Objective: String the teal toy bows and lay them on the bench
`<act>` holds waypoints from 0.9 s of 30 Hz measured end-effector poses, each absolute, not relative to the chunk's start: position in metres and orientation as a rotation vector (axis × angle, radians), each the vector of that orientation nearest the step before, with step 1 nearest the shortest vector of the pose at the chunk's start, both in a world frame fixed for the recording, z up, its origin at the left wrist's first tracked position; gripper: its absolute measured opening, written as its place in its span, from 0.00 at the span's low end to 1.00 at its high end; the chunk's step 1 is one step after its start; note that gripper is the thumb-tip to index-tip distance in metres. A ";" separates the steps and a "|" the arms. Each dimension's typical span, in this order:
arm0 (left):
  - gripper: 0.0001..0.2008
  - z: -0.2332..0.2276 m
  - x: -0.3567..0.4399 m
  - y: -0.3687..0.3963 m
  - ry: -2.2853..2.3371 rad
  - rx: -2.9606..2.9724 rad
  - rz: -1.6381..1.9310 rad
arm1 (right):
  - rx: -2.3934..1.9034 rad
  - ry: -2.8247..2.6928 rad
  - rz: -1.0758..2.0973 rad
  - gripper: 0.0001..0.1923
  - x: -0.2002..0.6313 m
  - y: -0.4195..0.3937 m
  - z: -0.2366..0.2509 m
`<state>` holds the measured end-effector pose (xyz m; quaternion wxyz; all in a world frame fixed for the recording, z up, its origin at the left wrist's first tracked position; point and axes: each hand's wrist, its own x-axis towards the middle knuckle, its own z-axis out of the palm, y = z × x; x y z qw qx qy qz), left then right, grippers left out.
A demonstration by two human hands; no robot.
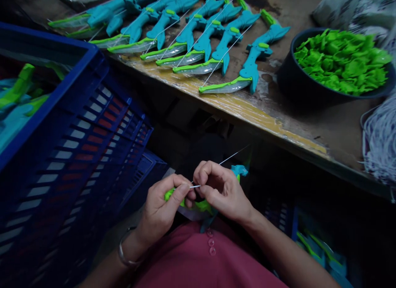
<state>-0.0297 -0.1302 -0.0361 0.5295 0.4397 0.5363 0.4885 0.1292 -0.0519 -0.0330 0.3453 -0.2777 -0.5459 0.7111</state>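
Close to my body is a toy bow, its teal part (pixel 239 170) showing beyond my right hand and its green limb (pixel 169 194) beside my left fingers. My left hand (pixel 163 209) is closed around the green limb end, with thumb and finger pinching a white string (pixel 194 186). My right hand (pixel 227 195) has its fingertips closed on the same string, a short way from the left thumb. A length of string runs up and right past the right knuckles. Much of the bow is hidden behind both hands.
Several strung teal-and-green toy bows (pixel 221 53) lie in a row on the table (pixel 272 135). A dark tub (pixel 305 100) of green plastic pieces (pixel 343 63) and a bundle of white strings (pixel 380 135) are on the right. Blue crates (pixel 93 135) with toy parts stand left and lower right.
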 end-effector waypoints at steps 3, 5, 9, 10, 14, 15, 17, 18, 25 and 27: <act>0.12 -0.036 -0.030 -0.129 1.289 1.071 1.157 | -0.773 -1.453 1.793 0.06 0.129 -0.056 -0.034; 0.12 -0.036 -0.030 -0.129 1.296 1.068 1.156 | -0.794 -1.523 1.729 0.08 0.129 -0.059 -0.033; 0.13 -0.036 -0.030 -0.130 1.276 1.044 1.159 | -0.819 -1.560 1.649 0.06 0.130 -0.059 -0.029; 0.13 -0.036 -0.030 -0.130 1.270 1.038 1.161 | -0.831 -1.538 1.662 0.05 0.131 -0.059 -0.029; 0.13 -0.039 -0.030 -0.131 1.245 1.005 1.180 | -0.862 -1.426 1.753 0.05 0.135 -0.055 -0.030; 0.13 -0.040 -0.031 -0.130 1.232 1.002 1.184 | -0.858 -1.411 1.759 0.05 0.137 -0.054 -0.031; 0.13 -0.043 -0.033 -0.126 1.192 1.008 1.179 | -0.858 -1.421 1.724 0.03 0.140 -0.054 -0.031; 0.12 -0.044 -0.034 -0.123 1.161 1.015 1.175 | -0.859 -1.438 1.693 0.02 0.141 -0.055 -0.030; 0.13 -0.040 -0.034 -0.093 0.810 1.072 1.140 | -0.813 -1.546 1.519 0.03 0.156 -0.063 -0.007; 0.15 -0.036 -0.033 -0.086 0.755 1.111 1.105 | -0.827 -1.578 1.468 0.05 0.164 -0.067 0.001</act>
